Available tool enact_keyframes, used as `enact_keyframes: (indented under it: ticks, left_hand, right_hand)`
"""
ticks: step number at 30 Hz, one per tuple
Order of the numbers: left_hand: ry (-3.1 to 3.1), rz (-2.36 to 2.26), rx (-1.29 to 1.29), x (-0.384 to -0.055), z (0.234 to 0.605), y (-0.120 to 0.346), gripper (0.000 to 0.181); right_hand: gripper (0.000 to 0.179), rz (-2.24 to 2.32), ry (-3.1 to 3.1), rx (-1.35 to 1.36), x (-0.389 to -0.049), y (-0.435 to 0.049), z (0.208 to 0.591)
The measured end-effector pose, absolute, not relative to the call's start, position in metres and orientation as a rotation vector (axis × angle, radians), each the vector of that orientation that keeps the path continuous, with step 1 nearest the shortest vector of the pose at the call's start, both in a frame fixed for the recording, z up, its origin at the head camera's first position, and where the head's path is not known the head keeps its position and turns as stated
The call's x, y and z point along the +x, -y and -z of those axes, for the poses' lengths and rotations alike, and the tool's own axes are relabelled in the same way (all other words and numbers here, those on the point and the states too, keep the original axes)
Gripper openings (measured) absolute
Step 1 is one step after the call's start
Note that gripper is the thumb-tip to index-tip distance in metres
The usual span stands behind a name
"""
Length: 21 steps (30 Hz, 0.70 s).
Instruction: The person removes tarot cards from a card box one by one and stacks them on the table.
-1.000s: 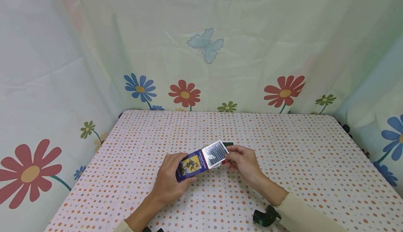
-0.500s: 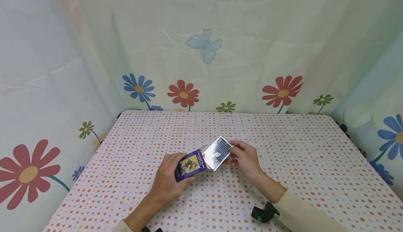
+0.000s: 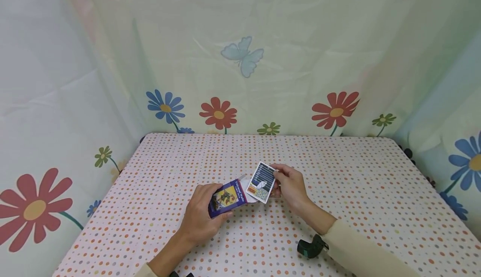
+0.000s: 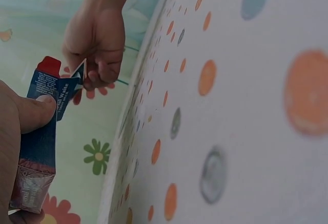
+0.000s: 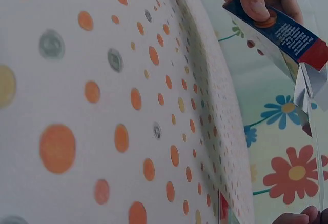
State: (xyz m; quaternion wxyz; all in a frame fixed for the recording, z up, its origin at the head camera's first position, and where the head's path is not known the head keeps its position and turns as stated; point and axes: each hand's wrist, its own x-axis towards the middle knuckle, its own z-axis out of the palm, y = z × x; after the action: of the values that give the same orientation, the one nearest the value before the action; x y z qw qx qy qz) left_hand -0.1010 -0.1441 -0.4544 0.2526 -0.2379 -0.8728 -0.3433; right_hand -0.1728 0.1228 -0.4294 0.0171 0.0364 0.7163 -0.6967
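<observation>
My left hand point(image 3: 201, 216) grips a blue tarot card box point(image 3: 226, 197) with a yellow picture and the words "Universal Waite" on its front. The box is tilted, its mouth towards the right, and a pale flap point(image 3: 244, 184) sticks out there. Between thumb and fingers, my right hand point(image 3: 294, 189) pinches a tarot card point(image 3: 262, 180) printed with dark stripes and a small figure. The card overlaps the box's mouth in the head view. From the right wrist, the red end point(image 5: 313, 55) of the box and the left thumb on its side are visible.
A dotted cloth point(image 3: 188, 156) covers the table. Something flat with red on it point(image 3: 277, 190) lies partly hidden behind the right hand. Dark wrist gear point(image 3: 312, 247) hangs by the right sleeve. A flowered curtain point(image 3: 293, 68) surrounds the table.
The tarot card has swung more upright and shifted slightly right, away from the box, in my right hand. Its glare has gone, showing the picture. The left hand and box have hardly moved.
</observation>
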Motion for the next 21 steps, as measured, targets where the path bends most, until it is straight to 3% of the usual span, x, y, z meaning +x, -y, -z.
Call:
enact_keyframes:
  ticks: [21]
  left_hand:
    - [2.388, 0.920, -0.638, -0.100, 0.453, 0.144, 0.077]
  right_hand:
    - [0.030, 1.744, -2.565, 0.096, -0.212, -0.140, 0.436]
